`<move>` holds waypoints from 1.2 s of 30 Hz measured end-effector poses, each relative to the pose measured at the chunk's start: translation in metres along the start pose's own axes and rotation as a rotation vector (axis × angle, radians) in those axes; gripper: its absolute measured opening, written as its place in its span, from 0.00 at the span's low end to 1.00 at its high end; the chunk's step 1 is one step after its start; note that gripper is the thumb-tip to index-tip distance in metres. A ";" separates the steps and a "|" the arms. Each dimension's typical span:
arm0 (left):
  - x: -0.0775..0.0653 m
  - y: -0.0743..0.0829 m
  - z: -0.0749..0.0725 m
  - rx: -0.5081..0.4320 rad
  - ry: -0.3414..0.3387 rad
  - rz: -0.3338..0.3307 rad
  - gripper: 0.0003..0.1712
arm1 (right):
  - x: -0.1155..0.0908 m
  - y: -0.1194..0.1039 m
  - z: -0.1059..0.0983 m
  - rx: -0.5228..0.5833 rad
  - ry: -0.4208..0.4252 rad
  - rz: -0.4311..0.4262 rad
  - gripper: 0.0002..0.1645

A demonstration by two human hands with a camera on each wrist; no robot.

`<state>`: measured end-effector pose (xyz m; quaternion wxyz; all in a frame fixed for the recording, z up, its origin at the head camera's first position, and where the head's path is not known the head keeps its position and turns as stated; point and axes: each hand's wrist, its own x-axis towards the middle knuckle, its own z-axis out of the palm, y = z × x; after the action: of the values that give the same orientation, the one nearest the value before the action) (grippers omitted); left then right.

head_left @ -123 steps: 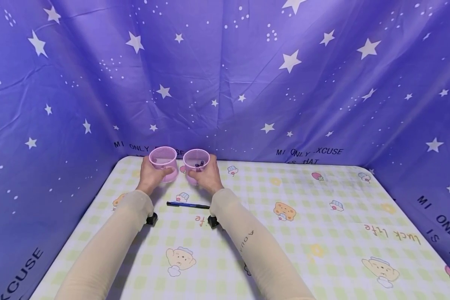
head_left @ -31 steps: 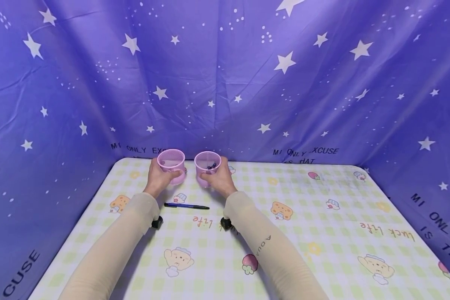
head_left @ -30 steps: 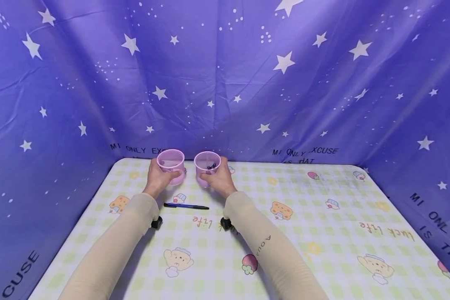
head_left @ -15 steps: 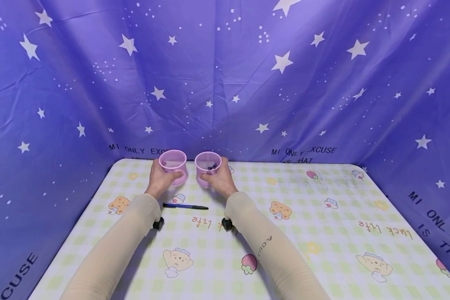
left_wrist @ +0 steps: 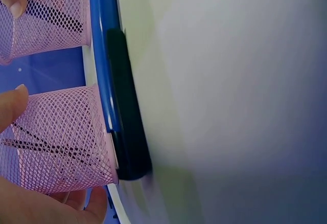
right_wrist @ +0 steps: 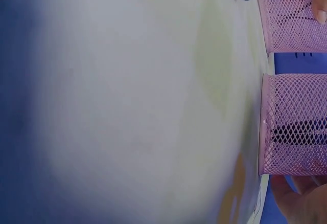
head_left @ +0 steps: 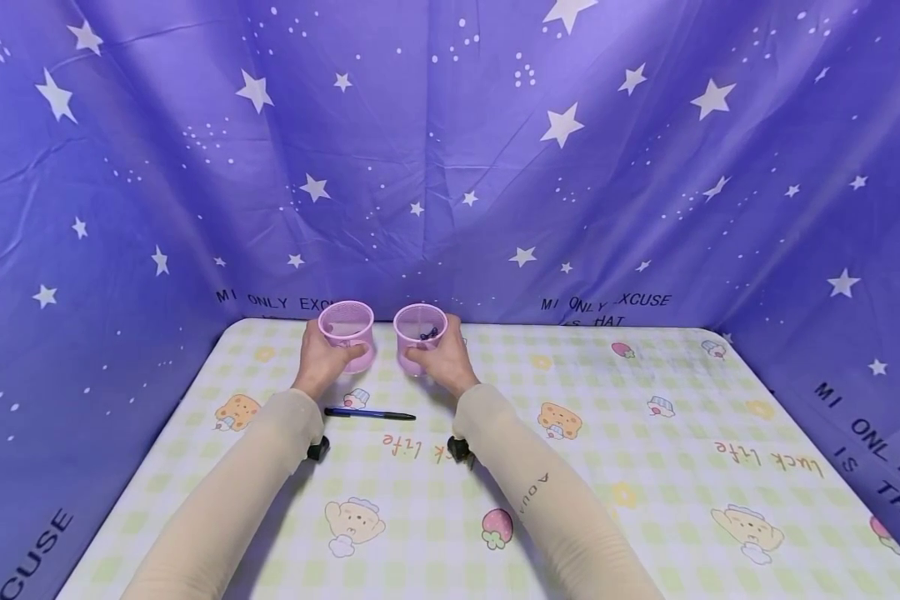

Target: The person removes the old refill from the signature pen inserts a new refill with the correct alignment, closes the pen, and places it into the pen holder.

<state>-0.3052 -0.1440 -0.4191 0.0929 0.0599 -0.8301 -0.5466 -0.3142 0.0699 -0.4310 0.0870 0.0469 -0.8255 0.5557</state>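
Two pink mesh pen holders stand upright side by side near the far edge of the table, a narrow gap between them. My left hand (head_left: 321,364) grips the left pen holder (head_left: 345,323), thumb across the front and fingers behind. Around the right pen holder (head_left: 416,320) my right hand (head_left: 447,360) curls in the same way. Small dark blue items (head_left: 429,334) show inside the right one. Dark thin shapes (left_wrist: 53,14) also show through its mesh in the left wrist view. A blue and black pen (head_left: 370,414) lies on the cloth between my wrists.
A checked tablecloth (head_left: 667,475) with cartoon prints covers the table. Purple star-patterned curtain (head_left: 435,150) hangs behind and along both sides, close to the far edge. Black wrist cameras (head_left: 317,451) sit under both cuffs.
Both pen holders, held in my hands, have moved right relative to the pen since the oldest frame. In the last half second the right one has shifted slightly farther right, widening the gap.
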 end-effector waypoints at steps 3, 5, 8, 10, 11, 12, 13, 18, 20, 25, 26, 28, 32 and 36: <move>-0.001 0.001 0.001 0.009 0.003 0.001 0.51 | -0.001 0.000 -0.002 0.009 0.002 -0.001 0.48; -0.001 0.002 0.002 0.011 0.007 0.001 0.52 | -0.001 -0.001 -0.003 0.015 0.002 0.003 0.48; -0.002 0.002 0.003 0.017 0.011 0.001 0.52 | -0.001 -0.001 -0.004 0.024 0.000 0.010 0.48; -0.002 0.003 0.004 0.017 0.010 0.002 0.52 | -0.002 -0.001 -0.005 0.023 -0.002 0.016 0.49; -0.002 0.003 0.004 0.018 0.009 0.002 0.51 | -0.002 -0.001 -0.005 0.023 -0.002 0.016 0.49; -0.003 0.003 0.005 0.017 0.006 0.002 0.51 | -0.002 -0.001 -0.006 0.020 0.000 0.018 0.49; -0.003 0.003 0.005 0.015 0.003 0.003 0.51 | -0.002 -0.001 -0.006 0.017 0.001 0.020 0.49; -0.004 0.004 0.007 0.013 -0.010 -0.001 0.50 | -0.003 -0.001 -0.008 0.003 0.012 0.020 0.50; -0.004 0.004 0.007 0.014 -0.010 -0.001 0.50 | -0.003 -0.001 -0.009 -0.001 0.013 0.022 0.50; -0.006 0.005 0.009 0.010 -0.010 0.010 0.50 | -0.003 0.000 -0.011 -0.006 0.013 0.033 0.50; -0.006 0.005 0.009 0.009 -0.011 0.013 0.50 | -0.003 0.000 -0.011 -0.005 0.013 0.035 0.50; -0.007 0.006 0.010 0.007 -0.010 0.016 0.50 | -0.003 0.000 -0.012 -0.003 0.012 0.038 0.50; -0.008 0.007 0.011 0.010 -0.012 0.015 0.49 | -0.004 0.000 -0.014 0.006 0.006 0.048 0.50; -0.009 0.009 0.012 0.008 -0.015 0.020 0.50 | -0.005 0.001 -0.015 0.001 0.010 0.054 0.50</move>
<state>-0.2994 -0.1280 -0.4163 0.0917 0.0479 -0.8335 -0.5427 -0.3083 0.0841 -0.4270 0.0758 0.0218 -0.8258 0.5584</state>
